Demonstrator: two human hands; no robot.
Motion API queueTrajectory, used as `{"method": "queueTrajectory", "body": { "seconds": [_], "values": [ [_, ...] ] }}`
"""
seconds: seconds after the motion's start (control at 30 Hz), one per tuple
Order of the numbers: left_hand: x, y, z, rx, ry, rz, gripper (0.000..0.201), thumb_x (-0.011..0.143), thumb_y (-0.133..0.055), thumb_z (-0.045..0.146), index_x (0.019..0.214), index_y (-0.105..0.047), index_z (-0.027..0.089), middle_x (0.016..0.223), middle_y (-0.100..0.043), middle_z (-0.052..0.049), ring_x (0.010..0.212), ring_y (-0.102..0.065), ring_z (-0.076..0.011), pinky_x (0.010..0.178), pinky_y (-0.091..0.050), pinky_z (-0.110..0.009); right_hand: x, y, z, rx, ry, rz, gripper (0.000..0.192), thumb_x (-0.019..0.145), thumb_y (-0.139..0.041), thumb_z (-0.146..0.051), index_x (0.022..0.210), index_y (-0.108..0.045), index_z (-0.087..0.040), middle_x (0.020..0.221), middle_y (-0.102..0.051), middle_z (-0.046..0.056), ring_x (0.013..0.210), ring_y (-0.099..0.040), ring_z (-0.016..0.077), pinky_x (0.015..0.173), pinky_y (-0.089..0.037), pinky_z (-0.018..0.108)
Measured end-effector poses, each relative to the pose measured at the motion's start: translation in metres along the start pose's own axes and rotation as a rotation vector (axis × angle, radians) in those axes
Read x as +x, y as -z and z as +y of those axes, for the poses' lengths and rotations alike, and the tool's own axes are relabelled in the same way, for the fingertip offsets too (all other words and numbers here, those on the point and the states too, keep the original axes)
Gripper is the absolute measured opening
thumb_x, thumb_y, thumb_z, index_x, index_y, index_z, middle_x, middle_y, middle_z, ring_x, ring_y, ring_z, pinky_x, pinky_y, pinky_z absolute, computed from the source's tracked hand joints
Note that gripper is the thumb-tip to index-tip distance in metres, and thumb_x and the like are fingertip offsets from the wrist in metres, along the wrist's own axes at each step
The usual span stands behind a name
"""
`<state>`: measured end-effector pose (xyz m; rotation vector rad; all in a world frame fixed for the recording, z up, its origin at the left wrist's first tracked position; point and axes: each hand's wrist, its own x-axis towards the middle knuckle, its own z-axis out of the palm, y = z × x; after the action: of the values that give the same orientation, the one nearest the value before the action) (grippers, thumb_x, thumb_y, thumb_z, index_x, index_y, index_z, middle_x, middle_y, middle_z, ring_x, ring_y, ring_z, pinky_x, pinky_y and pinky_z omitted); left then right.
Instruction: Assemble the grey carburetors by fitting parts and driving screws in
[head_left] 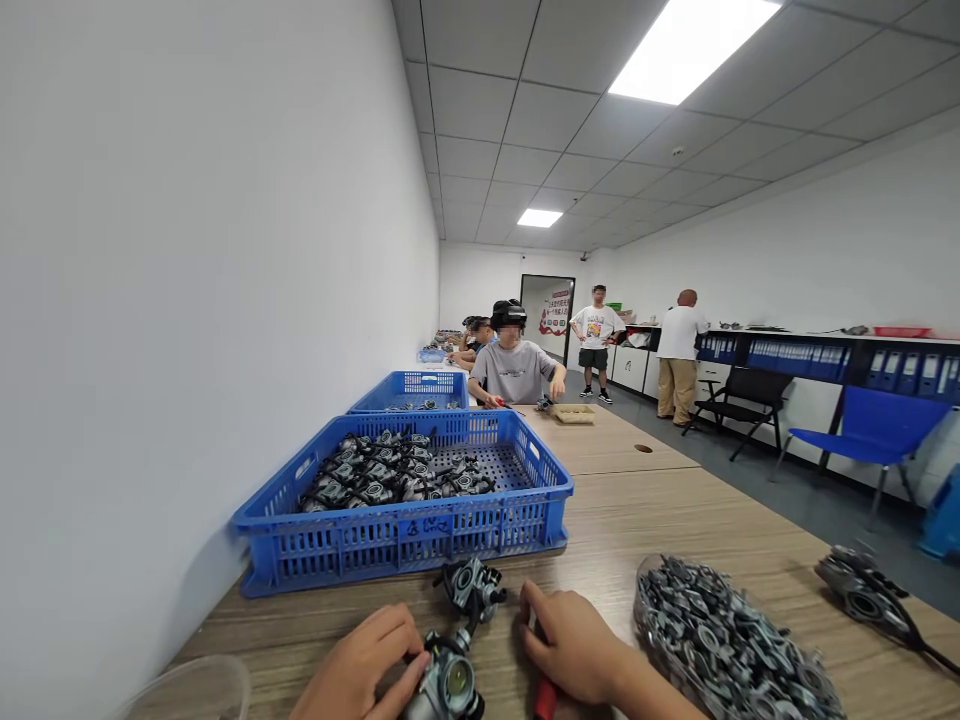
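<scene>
My left hand (pixel 373 662) is closed around the side of a metal carburetor (pixel 454 682) at the bottom middle, its round bore facing up. Just beyond it another carburetor (pixel 471 588) lies on the table, touched by neither hand. My right hand (pixel 579 645) rests to the right with curled fingers around a red-handled tool (pixel 545 698); the fingers and the frame edge hide most of it, so its working end cannot be made out. Right of that hand sits a clear container (pixel 643 600) heaped with small grey metal parts (pixel 720 635).
Beyond my hands a blue crate (pixel 405 548) holds many carburetors, with a second blue crate (pixel 409 385) behind. A carburetor with a black cable (pixel 862 597) lies far right, a clear tub (pixel 199 690) lower left. A seated co-worker (pixel 517 370) works across the table; a wall borders the left.
</scene>
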<state>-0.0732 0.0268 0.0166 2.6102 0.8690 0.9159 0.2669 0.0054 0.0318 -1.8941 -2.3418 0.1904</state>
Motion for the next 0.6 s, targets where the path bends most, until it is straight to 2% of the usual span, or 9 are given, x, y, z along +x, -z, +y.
{"method": "queueTrajectory", "body": {
  "seconds": [0.17,0.3,0.4,0.53,0.6],
  "values": [
    [0.0008,0.0017,-0.0018,0.093,-0.043,0.025,0.03,0.116,-0.049,0.03,0.091,-0.063,0.023,0.09,-0.071,-0.003,0.083,-0.07,-0.0174,0.076,-0.05,-0.026,0.0008,-0.0014,0.0006,0.003,-0.001,-0.005,0.036,0.105,-0.052,-0.039,0.13,-0.07,-0.021,0.114,-0.086,0.013,0.107,-0.081,0.0356,0.077,-0.038,0.037],
    [-0.0008,-0.0017,-0.0068,0.232,-0.078,0.066,0.035,0.113,-0.053,0.027,0.078,-0.051,0.023,0.071,-0.065,0.001,0.066,-0.064,-0.0154,0.064,-0.041,-0.028,0.002,-0.0052,0.0029,-0.009,0.0,-0.014,0.036,0.105,-0.053,-0.039,0.131,-0.069,-0.021,0.115,-0.086,0.014,0.109,-0.08,0.0364,0.078,-0.038,0.037],
    [-0.0022,-0.0035,-0.0073,0.293,-0.076,0.055,0.039,0.113,-0.053,0.027,0.075,-0.044,0.023,0.066,-0.062,0.002,0.06,-0.061,-0.014,0.061,-0.037,-0.03,0.0026,-0.006,0.0039,-0.014,0.0,-0.021,0.036,0.105,-0.053,-0.038,0.131,-0.068,-0.02,0.113,-0.086,0.014,0.108,-0.08,0.0371,0.077,-0.036,0.038],
    [-0.0023,-0.0024,-0.0022,0.348,-0.09,0.048,0.039,0.113,-0.051,0.026,0.074,-0.044,0.022,0.064,-0.06,0.003,0.058,-0.061,-0.0133,0.059,-0.036,-0.03,0.0019,-0.0039,0.0035,-0.02,0.008,-0.016,0.035,0.106,-0.051,-0.04,0.13,-0.068,-0.02,0.112,-0.086,0.014,0.106,-0.08,0.0357,0.075,-0.034,0.037],
    [-0.0013,0.0024,0.0011,0.406,-0.119,0.086,0.038,0.112,-0.051,0.024,0.074,-0.048,0.022,0.064,-0.06,0.003,0.059,-0.06,-0.0139,0.06,-0.036,-0.031,0.0011,-0.0029,0.0031,-0.021,0.012,-0.015,0.035,0.106,-0.051,-0.039,0.129,-0.068,-0.02,0.111,-0.086,0.014,0.104,-0.08,0.0348,0.074,-0.033,0.037]
  ]
}}
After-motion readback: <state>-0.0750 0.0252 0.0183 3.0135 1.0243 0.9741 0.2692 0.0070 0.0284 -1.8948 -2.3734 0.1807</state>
